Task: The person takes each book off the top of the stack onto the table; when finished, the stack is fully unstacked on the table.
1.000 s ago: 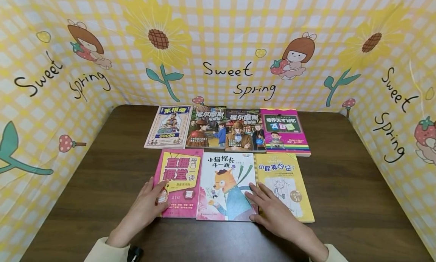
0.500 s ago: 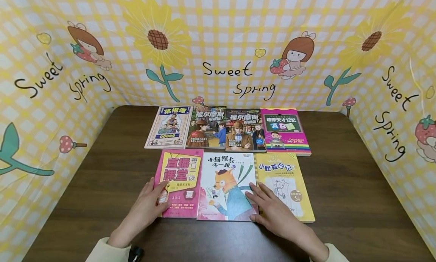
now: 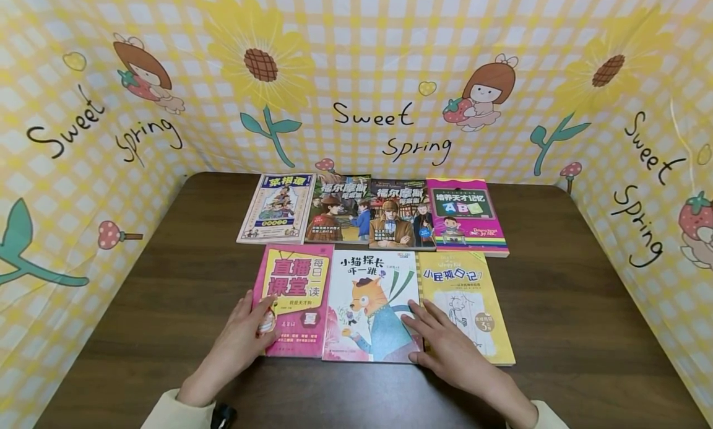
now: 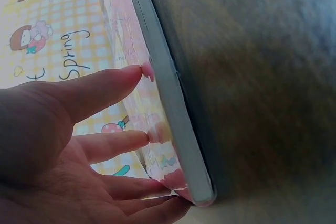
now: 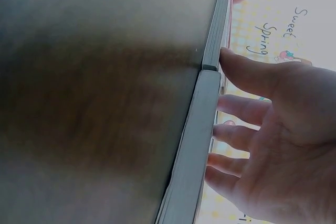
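Note:
My left hand point(image 3: 238, 337) rests on the left side of a pink book point(image 3: 298, 314), its thumb and fingertips touching the cover, as the left wrist view also shows. To the right lies a white picture book point(image 3: 364, 311) with an orange cat in a blue coat. The right hand point(image 3: 452, 351) lies over the seam between that book and a yellow book point(image 3: 490, 293), fingers extended. In the right wrist view its thumb and fingertips touch the tops of the books, whose page edges face the camera. All three lie flat, side by side; the hands cover parts of the covers.
Behind them is a second row: a cream book point(image 3: 278, 209), two detective-themed books point(image 3: 340, 209) and a magenta ABC book point(image 3: 466, 212). They lie on a dark wooden table point(image 3: 557, 305). A yellow checked cloth point(image 3: 362, 57) surrounds its back and sides.

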### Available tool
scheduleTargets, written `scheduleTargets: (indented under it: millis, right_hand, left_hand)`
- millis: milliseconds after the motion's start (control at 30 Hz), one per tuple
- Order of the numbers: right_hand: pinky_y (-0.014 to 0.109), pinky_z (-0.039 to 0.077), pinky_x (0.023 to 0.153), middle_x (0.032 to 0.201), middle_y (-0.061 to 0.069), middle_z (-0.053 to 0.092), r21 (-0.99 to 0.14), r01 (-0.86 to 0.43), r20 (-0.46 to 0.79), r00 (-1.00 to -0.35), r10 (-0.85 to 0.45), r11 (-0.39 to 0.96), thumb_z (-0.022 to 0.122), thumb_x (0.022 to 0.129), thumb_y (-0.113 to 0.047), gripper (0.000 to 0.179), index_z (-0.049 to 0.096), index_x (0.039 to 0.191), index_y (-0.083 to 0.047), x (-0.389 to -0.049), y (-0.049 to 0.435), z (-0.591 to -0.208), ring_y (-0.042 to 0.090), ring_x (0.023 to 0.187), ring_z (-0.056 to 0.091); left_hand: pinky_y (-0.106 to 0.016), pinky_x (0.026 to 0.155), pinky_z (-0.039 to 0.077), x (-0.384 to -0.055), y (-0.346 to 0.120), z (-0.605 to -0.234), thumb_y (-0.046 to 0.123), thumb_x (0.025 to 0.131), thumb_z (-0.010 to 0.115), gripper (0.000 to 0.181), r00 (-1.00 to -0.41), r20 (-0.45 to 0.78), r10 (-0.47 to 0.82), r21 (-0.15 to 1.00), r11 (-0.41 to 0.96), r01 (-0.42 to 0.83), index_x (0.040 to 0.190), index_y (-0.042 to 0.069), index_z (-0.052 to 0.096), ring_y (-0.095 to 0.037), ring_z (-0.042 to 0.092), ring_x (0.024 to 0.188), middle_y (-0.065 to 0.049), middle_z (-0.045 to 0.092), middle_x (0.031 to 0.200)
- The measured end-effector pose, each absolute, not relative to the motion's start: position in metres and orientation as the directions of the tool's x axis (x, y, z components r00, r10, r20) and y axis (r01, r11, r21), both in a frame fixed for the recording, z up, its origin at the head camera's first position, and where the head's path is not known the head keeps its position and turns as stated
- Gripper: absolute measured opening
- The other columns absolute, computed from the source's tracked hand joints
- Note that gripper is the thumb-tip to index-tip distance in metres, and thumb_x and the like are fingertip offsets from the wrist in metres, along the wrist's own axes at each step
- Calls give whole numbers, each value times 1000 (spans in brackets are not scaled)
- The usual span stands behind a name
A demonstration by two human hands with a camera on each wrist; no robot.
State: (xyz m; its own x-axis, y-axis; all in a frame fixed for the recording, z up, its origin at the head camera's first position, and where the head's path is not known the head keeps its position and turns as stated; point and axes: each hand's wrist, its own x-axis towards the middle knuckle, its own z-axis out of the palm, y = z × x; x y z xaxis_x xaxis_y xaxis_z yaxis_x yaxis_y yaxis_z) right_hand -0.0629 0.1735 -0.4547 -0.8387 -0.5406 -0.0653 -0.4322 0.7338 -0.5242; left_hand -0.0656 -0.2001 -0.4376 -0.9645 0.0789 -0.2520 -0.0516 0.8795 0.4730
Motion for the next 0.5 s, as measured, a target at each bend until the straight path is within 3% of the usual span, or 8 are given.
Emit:
scheduleTargets:
  millis: [500]
  right_hand:
    - [57,30,107,155,11,31,-524,-437,-66,-835,-546,731,70,89,-27,60,49,142,-12,-65,171,-454,37,143,20]
  left_hand:
    - [-71,97,27,-65,-204,-435,22,88,71,65,-966,-241,89,463,886,-34,141,-1,43,-58,18,134,-41,16,147]
